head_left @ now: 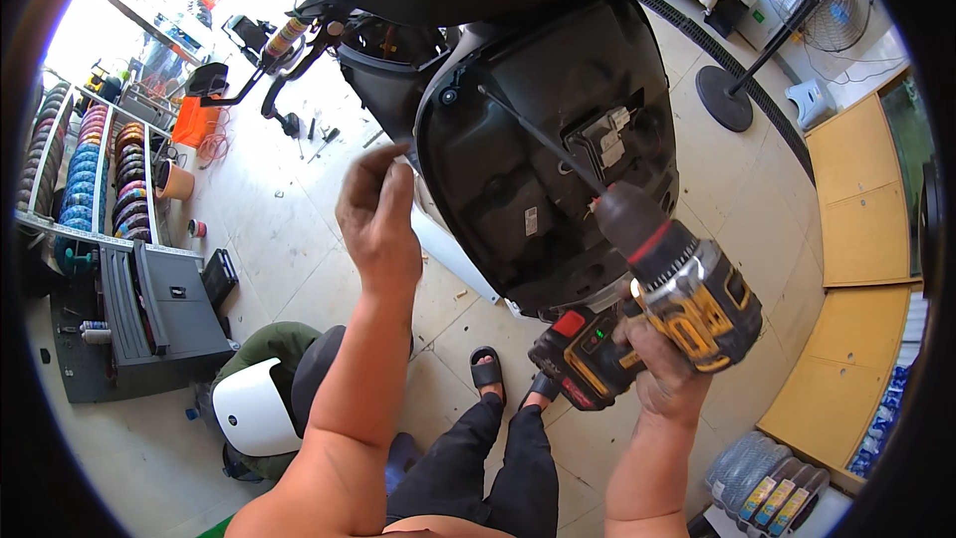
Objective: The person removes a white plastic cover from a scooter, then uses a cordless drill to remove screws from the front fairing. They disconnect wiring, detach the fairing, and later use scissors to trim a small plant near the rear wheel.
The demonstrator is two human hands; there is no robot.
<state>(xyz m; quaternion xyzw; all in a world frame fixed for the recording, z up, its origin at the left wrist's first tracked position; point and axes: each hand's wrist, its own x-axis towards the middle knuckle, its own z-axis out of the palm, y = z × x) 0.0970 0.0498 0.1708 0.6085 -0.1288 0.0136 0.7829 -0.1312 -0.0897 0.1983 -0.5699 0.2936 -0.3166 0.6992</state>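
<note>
Head-cam view, L unit of a side-by-side fisheye pair, shot from wearer's head ht., angled steeply down toward tiled floor (pixel 284 274) & sandals (pixel 486 373). L hand (pixel 383 229) and R hand (pixel 665 354) w/ cordless drill (pixel 692 294) sit close to lens; scooter (pixel 478 159) just beyond; yellow cabinets (pixel 861 199) farther off at pic's R, edges bowed nr. dark round rim.

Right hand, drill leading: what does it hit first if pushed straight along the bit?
Most likely the black panel, near its upper-left edge; the drill in the right hand leads with its long bit. Depth is unclear: the tip may already touch.
</note>
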